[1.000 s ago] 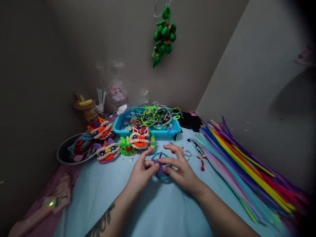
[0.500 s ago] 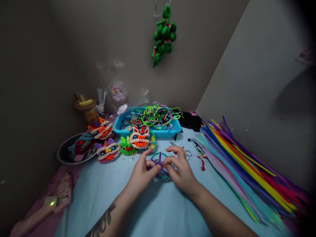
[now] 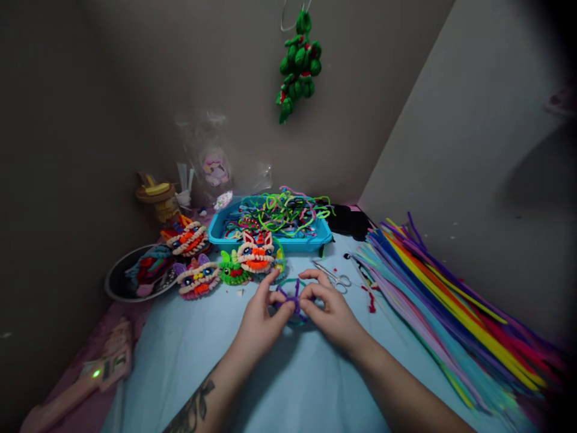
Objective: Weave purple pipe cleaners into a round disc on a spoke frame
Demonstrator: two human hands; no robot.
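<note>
Between my two hands is a round pipe cleaner frame (image 3: 296, 287), a teal ring crossed by purple spokes. My left hand (image 3: 265, 310) pinches its purple middle between thumb and fingers. From the other side my right hand (image 3: 327, 307) also pinches the purple part, its index finger raised over the rim. Fingers hide part of the ring and the exact joint. Just beyond the hands stand lion-head figures of pipe cleaner: a white and orange one (image 3: 256, 255), a green one (image 3: 234, 269) and a purple-eared one (image 3: 198, 278).
Scissors (image 3: 336, 278) lie beyond my right hand. A blue tray (image 3: 270, 244) of pipe cleaner scraps is at the back. Long pipe cleaners (image 3: 442, 300) spread along the right. On the left are a metal bowl (image 3: 118, 294) and a pink glue gun (image 3: 85, 385). A green ornament (image 3: 300, 66) hangs above.
My right hand has shifted slightly, with its index finger less raised, and more of the scissors shows. Both hands still pinch the frame, which has moved slightly right.
</note>
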